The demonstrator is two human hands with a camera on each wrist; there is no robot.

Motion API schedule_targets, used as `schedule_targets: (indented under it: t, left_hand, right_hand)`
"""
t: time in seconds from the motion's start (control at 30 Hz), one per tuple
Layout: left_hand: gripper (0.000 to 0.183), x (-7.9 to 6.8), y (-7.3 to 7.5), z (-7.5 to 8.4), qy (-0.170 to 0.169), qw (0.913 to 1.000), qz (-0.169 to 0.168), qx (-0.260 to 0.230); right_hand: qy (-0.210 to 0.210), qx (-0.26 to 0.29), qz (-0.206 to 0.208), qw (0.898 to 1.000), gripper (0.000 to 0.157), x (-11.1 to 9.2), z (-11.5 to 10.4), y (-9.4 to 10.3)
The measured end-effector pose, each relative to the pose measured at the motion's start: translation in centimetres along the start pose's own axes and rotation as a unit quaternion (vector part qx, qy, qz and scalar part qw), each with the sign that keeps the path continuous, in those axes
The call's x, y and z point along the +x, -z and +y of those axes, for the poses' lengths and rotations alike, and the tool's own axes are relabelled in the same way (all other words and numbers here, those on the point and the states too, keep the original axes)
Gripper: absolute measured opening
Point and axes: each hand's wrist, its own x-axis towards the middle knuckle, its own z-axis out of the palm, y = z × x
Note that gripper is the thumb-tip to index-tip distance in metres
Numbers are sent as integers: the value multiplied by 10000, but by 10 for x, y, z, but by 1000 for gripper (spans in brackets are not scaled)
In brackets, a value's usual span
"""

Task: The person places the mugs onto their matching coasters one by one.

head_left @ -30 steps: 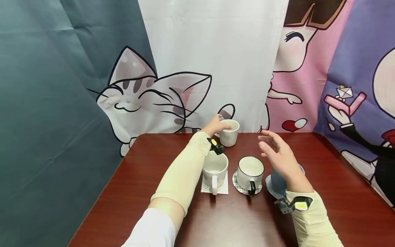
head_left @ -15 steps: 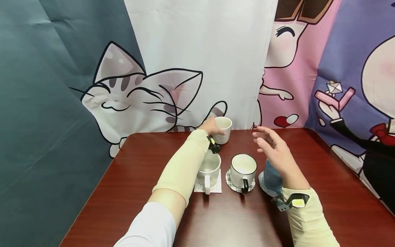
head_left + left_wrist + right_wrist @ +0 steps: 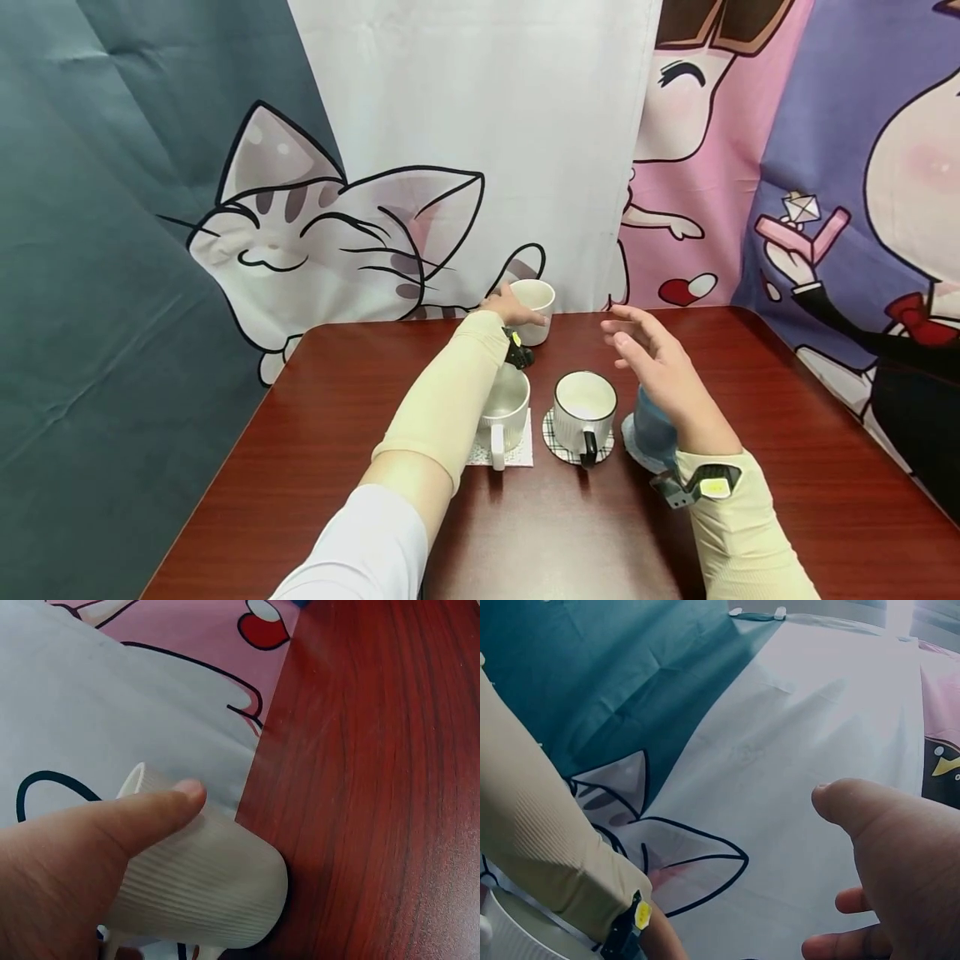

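At the back of the table, a white ribbed mug [image 3: 538,327] stands by the wall cloth. My left hand [image 3: 512,308] grips its left side; the left wrist view shows the thumb lying along the ribbed wall [image 3: 210,877], with the other fingers mostly hidden near the handle. My right hand [image 3: 660,362] hovers over a blue mug [image 3: 651,421] on a light blue coaster [image 3: 636,450], fingers loosely bent and holding nothing. A white mug [image 3: 510,408] on a square coaster [image 3: 523,454] lies partly behind my left forearm. Beside it a black-rimmed white mug [image 3: 577,417] rests on a round checked coaster [image 3: 557,446].
The reddish-brown wooden table [image 3: 315,467] reaches back to a printed cloth [image 3: 555,142] hanging behind it. The handles of the two middle mugs point toward me. My left forearm [image 3: 442,400] crosses above the left-hand mug.
My left thumb has come down from the far mug's rim onto its side. The head view has turned slightly right. My right hand stays above the blue mug.
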Motion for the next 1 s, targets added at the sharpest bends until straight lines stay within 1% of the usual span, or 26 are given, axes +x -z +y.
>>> schedule_targets:
  t: [0.03, 0.1, 0.2, 0.27, 0.4, 0.5, 0.6, 0.7, 0.8, 0.9, 1.0]
  left_hand:
    - [111, 1, -1, 1, -32, 10000, -25, 17]
    - [115, 4, -3, 4, -133, 9997, 1, 220]
    - [116, 8, -8, 7, -249, 9980, 241, 527]
    - [117, 12, -10, 7, -221, 9972, 374, 613]
    - [117, 17, -15, 7, -124, 9973, 446, 562]
    - [116, 21, -18, 10, -176, 9971, 461, 580]
    - [112, 23, -17, 11, -211, 9965, 482, 656]
    - [108, 23, -14, 12, -209, 9962, 441, 721]
    - [106, 19, -7, 7, -153, 9963, 332, 777]
    - [107, 16, 3, 1, -113, 9960, 195, 869]
    - [103, 14, 13, -9, -113, 9936, 69, 1124]
  right_hand:
    - [-5, -17, 0, 10000, 43, 0, 0, 1]
    - [-8, -39, 4, 10000, 43, -1, 0, 1]
    - [17, -10, 0, 10000, 43, 0, -1, 2]
    - [34, 15, -5, 10000, 42, 1, -2, 2]
    - [20, 32, 30, 10000, 41, 0, -2, 3]
    - [3, -6, 100, 10000, 41, -1, -1, 6]
    - [27, 25, 67, 10000, 41, -1, 0, 6]
    - [48, 62, 20, 10000, 42, -1, 0, 7]
    - [16, 100, 7, 9999, 42, -1, 1, 5]
    - [-26, 44, 5, 10000, 42, -1, 1, 4]
    - [-77, -37, -30, 10000, 43, 0, 2, 4]
